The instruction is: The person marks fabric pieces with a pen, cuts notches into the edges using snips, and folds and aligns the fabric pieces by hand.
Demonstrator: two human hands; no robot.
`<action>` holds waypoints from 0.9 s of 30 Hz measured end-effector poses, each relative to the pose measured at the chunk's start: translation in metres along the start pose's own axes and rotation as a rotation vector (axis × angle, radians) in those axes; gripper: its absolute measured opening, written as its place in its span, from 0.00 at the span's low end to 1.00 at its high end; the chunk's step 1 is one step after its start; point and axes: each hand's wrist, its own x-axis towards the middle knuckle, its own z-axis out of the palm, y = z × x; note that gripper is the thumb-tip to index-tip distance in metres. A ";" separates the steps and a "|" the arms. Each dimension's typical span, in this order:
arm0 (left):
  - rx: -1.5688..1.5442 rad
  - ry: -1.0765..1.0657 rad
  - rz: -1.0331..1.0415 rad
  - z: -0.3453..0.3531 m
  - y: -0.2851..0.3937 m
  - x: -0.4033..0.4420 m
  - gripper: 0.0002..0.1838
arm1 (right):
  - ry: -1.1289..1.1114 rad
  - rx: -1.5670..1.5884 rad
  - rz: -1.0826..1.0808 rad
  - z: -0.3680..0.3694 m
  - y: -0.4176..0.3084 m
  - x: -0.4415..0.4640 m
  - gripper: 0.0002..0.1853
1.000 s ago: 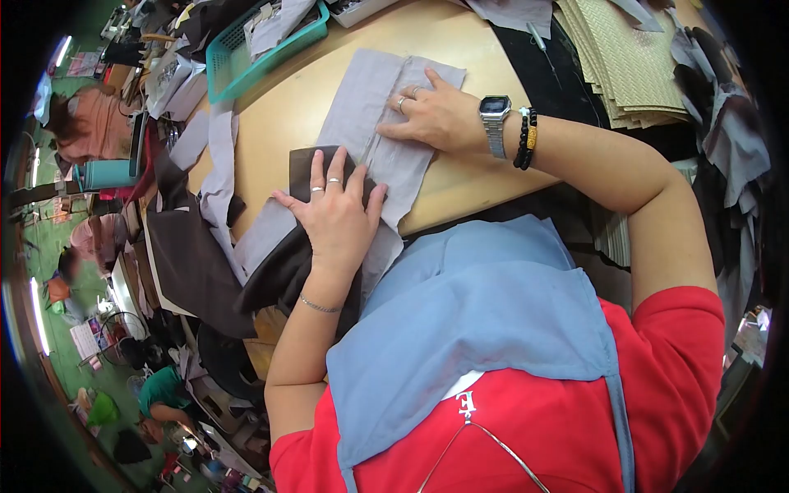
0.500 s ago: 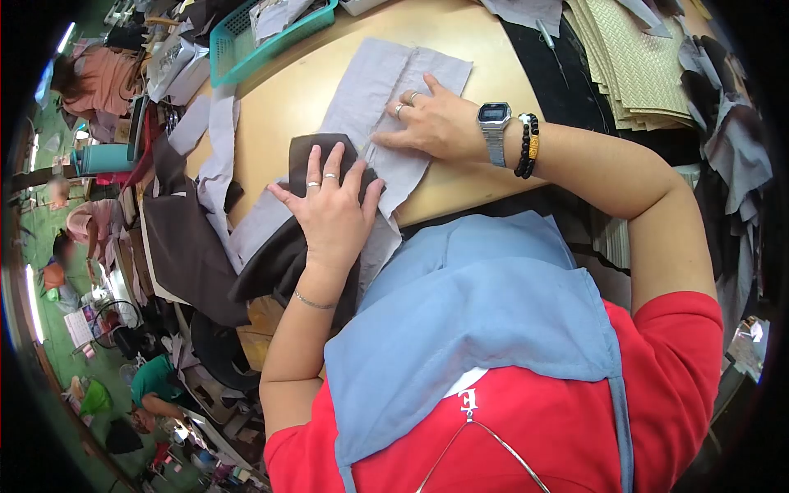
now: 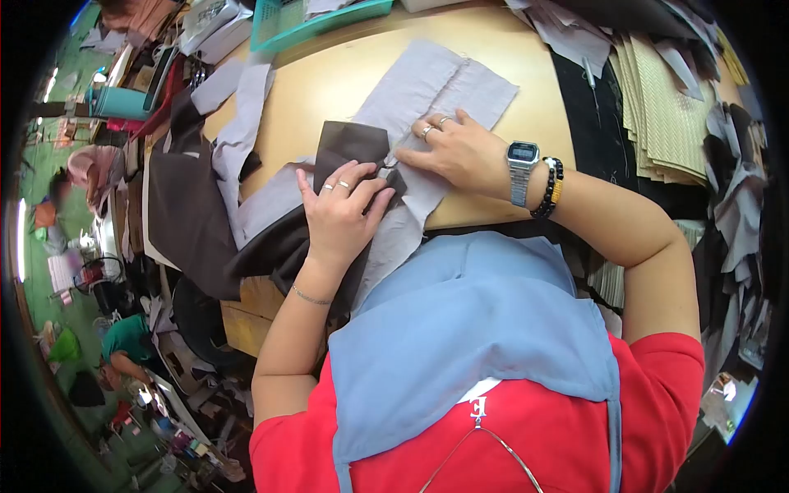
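A light grey fabric piece point(image 3: 411, 82) with a seam line along its length lies flat on the pale wooden tabletop. My right hand point(image 3: 460, 152), fingers apart, rests on this fabric beside the seam. Dark brown material point(image 3: 355, 141) overlaps the grey fabric on its left side. My left hand point(image 3: 341, 209) presses on the brown material with bent, spread fingers. A small part of the seam shows between the hands. More brown material bunches under my left wrist.
A teal basket point(image 3: 316, 26) stands at the table's far edge. Grey strips and a large brown piece point(image 3: 185, 205) hang at the left. A pointed tool point(image 3: 590, 76) lies on black cloth, near stacked woven cream sheets point(image 3: 657, 115). Other people are at far left.
The view has shifted, so the table and fabric appear farther right. My left fingers have bent more and turned toward the seam. My right hand stays on the grey fabric.
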 end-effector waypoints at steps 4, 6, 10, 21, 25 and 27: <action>-0.030 0.042 0.027 0.000 -0.005 -0.006 0.06 | 0.055 -0.037 -0.022 0.001 0.000 -0.001 0.23; -0.082 0.042 -0.004 0.000 -0.012 -0.009 0.06 | 0.018 -0.010 -0.008 0.003 -0.004 0.000 0.23; -0.197 -0.020 -0.095 -0.001 -0.020 -0.009 0.07 | 0.057 0.051 -0.008 0.003 -0.009 0.000 0.23; -0.114 -0.110 0.091 0.011 -0.014 0.014 0.16 | 0.125 0.124 0.042 0.004 -0.003 -0.004 0.24; -0.078 -0.141 0.065 0.009 -0.011 0.012 0.18 | 0.236 0.153 0.145 0.014 0.000 -0.012 0.23; -0.086 -0.147 0.055 0.010 -0.010 0.011 0.19 | 0.270 0.142 0.210 0.014 -0.001 -0.013 0.24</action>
